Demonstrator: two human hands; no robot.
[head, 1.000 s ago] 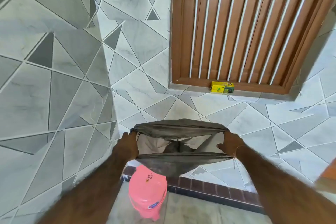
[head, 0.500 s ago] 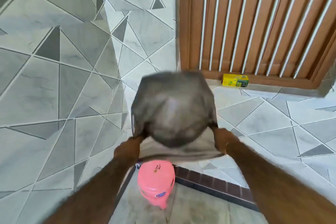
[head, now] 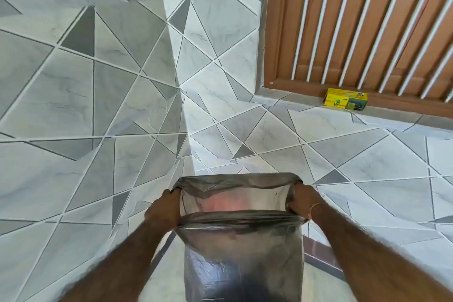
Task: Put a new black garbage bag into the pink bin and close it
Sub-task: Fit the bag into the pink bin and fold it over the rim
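Observation:
I hold a thin black garbage bag (head: 241, 257) with its mouth stretched wide between both hands. My left hand (head: 164, 211) grips the left edge of the mouth and my right hand (head: 300, 198) grips the right edge. The bag hangs straight down in front of me and fills out below the mouth. The pink bin (head: 225, 203) shows only as a pink glow through the bag's thin far wall; the bag hides the rest of it.
Grey tiled walls meet in a corner just behind the bag. A brown slatted wooden window (head: 355, 32) sits at the upper right, with a yellow box (head: 345, 102) on its sill. A dark brick kerb (head: 316, 247) runs along the floor at right.
The bag billowed up in front of me half a second ago; now it hangs down, opened out, and covers the pink bin that stood in plain sight before.

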